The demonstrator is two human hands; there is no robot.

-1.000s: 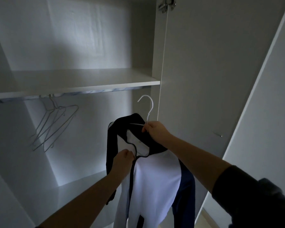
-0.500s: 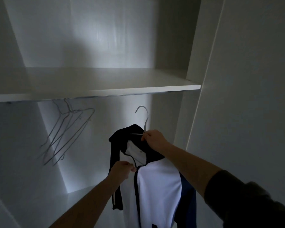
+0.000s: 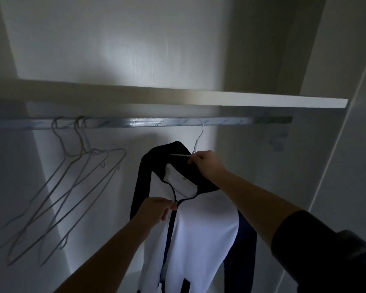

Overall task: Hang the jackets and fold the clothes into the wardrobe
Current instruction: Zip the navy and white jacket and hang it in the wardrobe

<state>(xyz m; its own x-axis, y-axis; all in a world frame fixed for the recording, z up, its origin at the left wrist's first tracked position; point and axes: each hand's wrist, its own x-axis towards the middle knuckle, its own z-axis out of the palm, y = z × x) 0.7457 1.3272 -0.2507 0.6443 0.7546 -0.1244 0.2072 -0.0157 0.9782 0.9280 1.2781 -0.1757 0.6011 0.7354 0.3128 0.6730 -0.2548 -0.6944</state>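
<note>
Hook up and over the rail (image 3: 140, 122) now! A moment back, held short of it, well below the shelf (image 3: 178, 98); now hooked on at the rail's right stretch, toward the right end. Means the hanging step for this jacket (image 3: 205, 227) looks all but done: weight apparently going onto the rail, only the letting-go and a bit of straightening left, as a guess.

Right hand (image 3: 209, 166) up at the hanger (image 3: 199, 140) neck, fingers pinched together on the wire just below the hook, over the dark collar. Left hand (image 3: 154, 210) lower, fingers pressed onto the zip pull at the top of the closed zip, at chest height of the jacket.

Jacket in the hanging bay under the shelf, right of centre, clear of the back wall as far as can be told. Long axis running near vertical, collar at the top toward the rail, hem down and out of frame at the bottom edge. Front facing out toward the camera, white panel showing, dark sleeves dropping down either side. Collar open above the zip, white lining visible inside.

Spare hangers (image 3: 76, 176) bunched toward the rail's left end, empty, swung at a slant, well apart from the jacket. Plenty of free rail between the two. Shelf above bare as far as visible.
</note>
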